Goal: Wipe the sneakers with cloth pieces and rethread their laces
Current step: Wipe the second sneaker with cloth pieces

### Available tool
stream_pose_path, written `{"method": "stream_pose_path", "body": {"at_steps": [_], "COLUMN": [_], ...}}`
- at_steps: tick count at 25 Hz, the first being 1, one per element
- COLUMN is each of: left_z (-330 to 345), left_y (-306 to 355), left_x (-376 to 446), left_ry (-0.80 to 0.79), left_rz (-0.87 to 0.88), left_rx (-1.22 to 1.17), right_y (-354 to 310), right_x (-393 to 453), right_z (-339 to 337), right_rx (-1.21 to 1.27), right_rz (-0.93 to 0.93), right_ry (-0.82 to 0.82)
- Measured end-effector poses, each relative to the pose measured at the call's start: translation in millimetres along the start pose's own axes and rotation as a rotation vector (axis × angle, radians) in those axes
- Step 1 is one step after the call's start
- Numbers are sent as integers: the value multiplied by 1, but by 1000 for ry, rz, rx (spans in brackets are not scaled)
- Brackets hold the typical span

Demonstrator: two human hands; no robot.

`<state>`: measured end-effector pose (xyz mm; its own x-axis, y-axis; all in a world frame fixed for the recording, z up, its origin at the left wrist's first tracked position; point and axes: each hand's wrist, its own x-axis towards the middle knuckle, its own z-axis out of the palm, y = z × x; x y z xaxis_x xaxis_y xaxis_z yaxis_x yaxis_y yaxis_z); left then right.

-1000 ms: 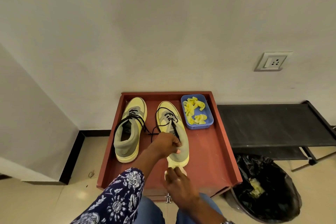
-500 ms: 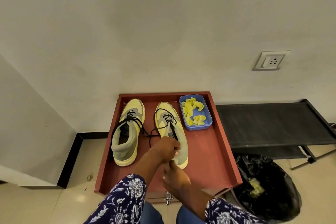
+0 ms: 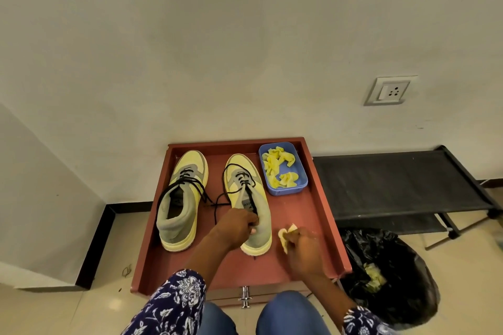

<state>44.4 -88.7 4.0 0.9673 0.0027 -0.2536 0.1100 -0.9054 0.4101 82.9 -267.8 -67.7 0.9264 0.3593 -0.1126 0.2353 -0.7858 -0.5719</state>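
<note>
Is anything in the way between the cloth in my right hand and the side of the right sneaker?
Nothing visible. The right hand holds the cloth piece just beside the right sneaker, with only bare tray between them. The left hand grips the sneaker's heel collar, clear of that gap.

A black bin bag (image 3: 392, 277) sits below a black rack (image 3: 402, 185) — wall socket (image 3: 389, 90) above.

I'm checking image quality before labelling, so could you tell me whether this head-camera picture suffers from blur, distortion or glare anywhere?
Head view: the sneakers and blue tub look sharp; the right hand with its cloth piece is slightly smeared by motion; wide-angle distortion bends the skirting and black rack towards the edges; the floor shows soft glare at bottom left; lighting is even, shadows faint.
</note>
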Motion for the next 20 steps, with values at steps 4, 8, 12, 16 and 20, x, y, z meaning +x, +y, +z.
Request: {"method": "stream_pose_path", "body": {"at_steps": [4, 8, 12, 16, 20], "left_z": [3, 8, 11, 24, 49], "left_y": [2, 1, 5, 6, 24], "left_x": [-3, -2, -2, -13, -36], "left_ry": [40, 53, 68, 220, 535], "left_rz": [-15, -56, -111, -153, -283], "left_rx": [12, 0, -40, -168, -477], "right_y": [-37, -61, -65, -57, -43], "right_x": [-11, -32, -42, -44, -46], "right_z": [21, 42, 59, 45, 23], "right_rx": [634, 744, 930, 1000, 1082], "right_rz": [389, 618, 652, 615, 603], "right_ry": [79, 31, -118, -110, -76]}}
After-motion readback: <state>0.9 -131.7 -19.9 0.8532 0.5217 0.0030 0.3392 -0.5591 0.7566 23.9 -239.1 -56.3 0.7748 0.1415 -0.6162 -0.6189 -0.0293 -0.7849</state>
